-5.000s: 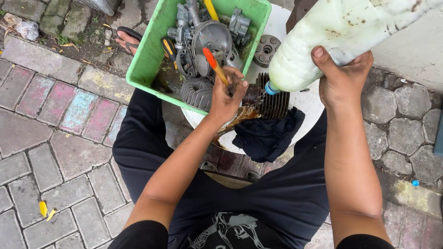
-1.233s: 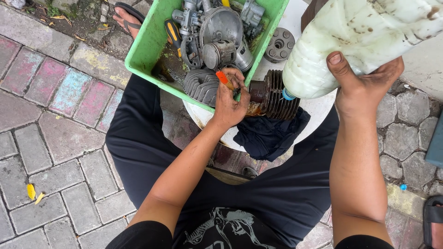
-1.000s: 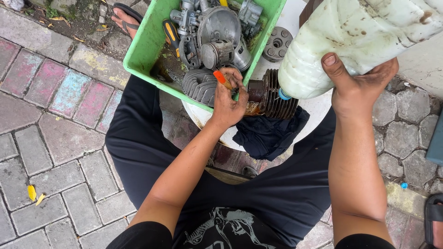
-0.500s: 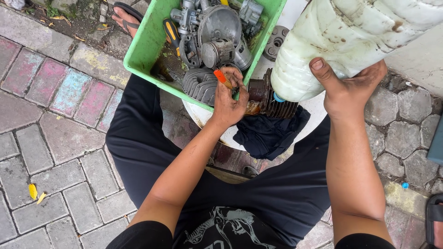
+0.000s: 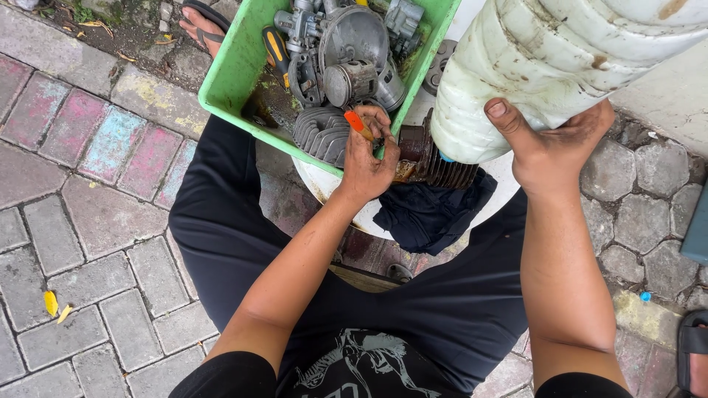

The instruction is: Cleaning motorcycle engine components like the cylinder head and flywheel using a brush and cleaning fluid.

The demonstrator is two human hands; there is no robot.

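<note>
My right hand (image 5: pixel 552 144) grips a large, dirty white plastic jug (image 5: pixel 560 59), tipped so its blue mouth sits over a finned, rust-brown engine cylinder (image 5: pixel 435 161). My left hand (image 5: pixel 367 158) holds an orange-handled tool (image 5: pixel 358 124) and rests against the left end of that cylinder. The cylinder lies over a white basin (image 5: pixel 346 199). A dark cloth (image 5: pixel 431 214) hangs over the basin's near edge.
A green plastic tray (image 5: pixel 240 70) at the top holds several grey engine parts, a piston (image 5: pixel 345 79), a finned cylinder head (image 5: pixel 318 136) and a yellow-black screwdriver (image 5: pixel 276 55). Paving bricks lie at left, cobbles at right. A sandalled foot (image 5: pixel 199 26) shows beyond the tray.
The jug has swung left and tipped lower over the finned cylinder. My left hand has stayed on the cylinder with the orange tool, which five seconds ago pointed up over the tray.
</note>
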